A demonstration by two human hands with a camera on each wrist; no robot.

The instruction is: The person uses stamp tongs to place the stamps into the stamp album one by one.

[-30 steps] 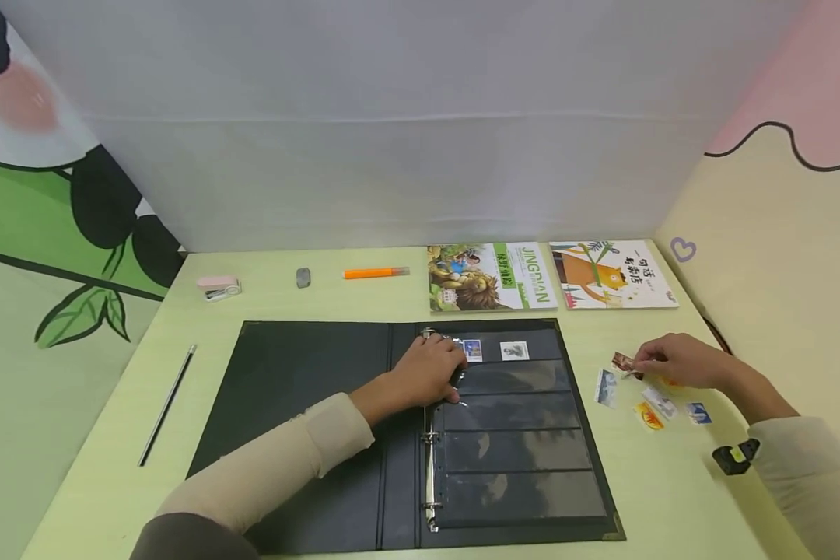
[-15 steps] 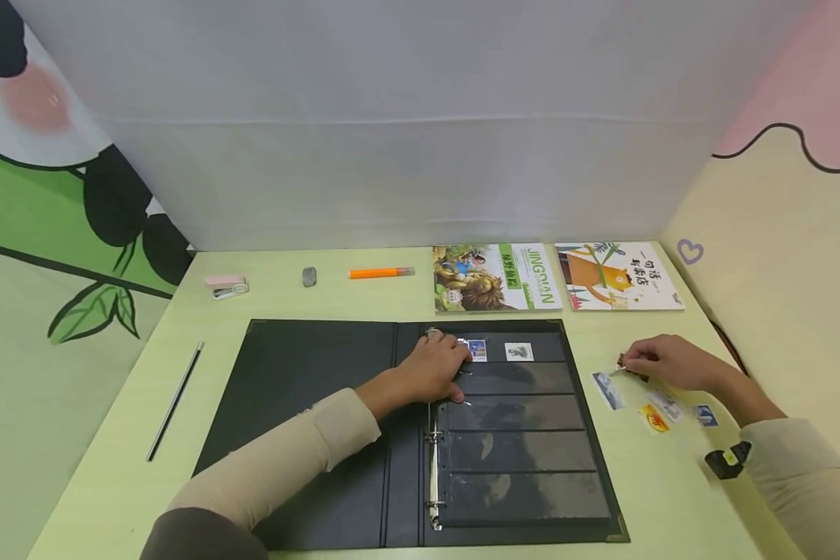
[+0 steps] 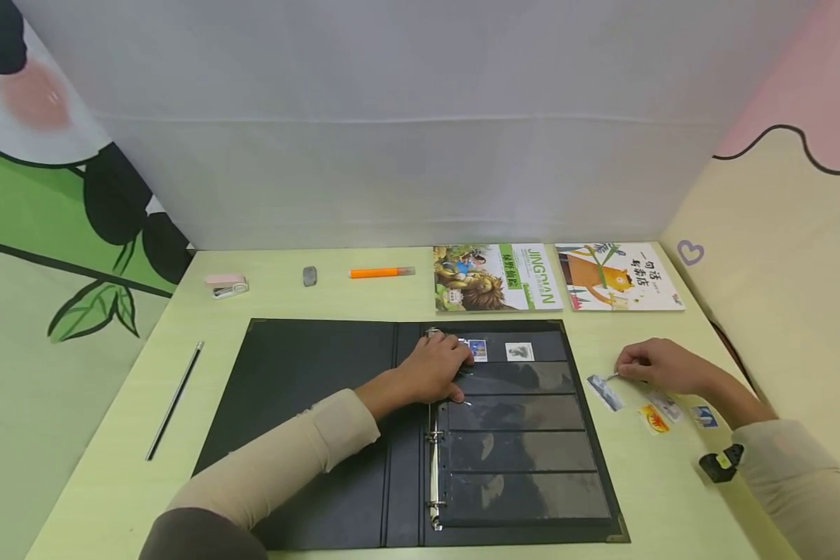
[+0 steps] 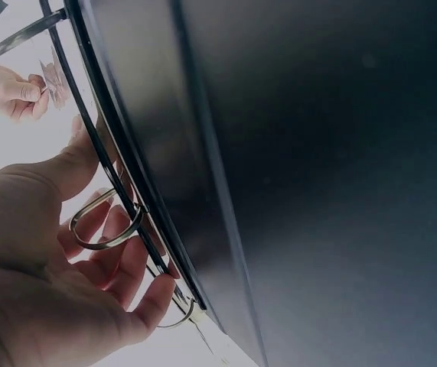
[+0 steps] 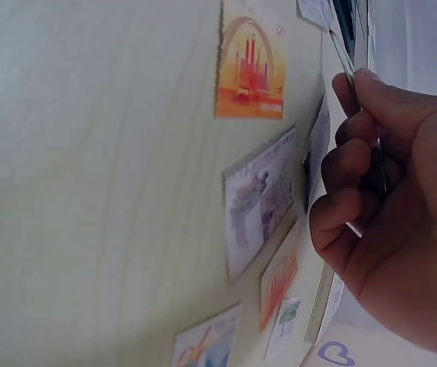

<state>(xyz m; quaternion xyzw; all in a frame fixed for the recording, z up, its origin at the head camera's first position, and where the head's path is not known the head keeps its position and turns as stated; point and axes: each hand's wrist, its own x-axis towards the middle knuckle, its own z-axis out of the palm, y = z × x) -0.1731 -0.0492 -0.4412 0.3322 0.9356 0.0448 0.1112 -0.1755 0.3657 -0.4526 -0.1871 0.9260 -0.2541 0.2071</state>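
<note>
My right hand (image 3: 665, 365) pinches slim metal tweezers (image 5: 344, 53) between thumb and fingers. The tweezer tips are right at the edge of a grey-blue stamp (image 3: 605, 393), which lies tilted on the table. Close under this hand lie an orange-yellow stamp (image 3: 654, 418), a pale grey stamp (image 3: 666, 405) and a blue stamp (image 3: 704, 417). My left hand (image 3: 434, 367) rests over the metal rings (image 4: 107, 222) and inner page edge of a black album (image 3: 322, 373). Two stamps, one blue (image 3: 477, 351) and one white (image 3: 519, 352), sit in the top pocket strip; the strips below show no stamps.
Two picture books, one with a lion (image 3: 497, 278) and one with a bear (image 3: 619, 276), lie behind the album. An orange marker (image 3: 381, 272), grey eraser (image 3: 309, 276) and pink stapler (image 3: 227, 285) line the back. A pencil (image 3: 175, 400) lies left.
The grey-blue stamp has turned and slid slightly left at the tweezer tips, and my right hand has followed a little. A brown stamp is now hidden beneath that hand. My left hand stays put.
</note>
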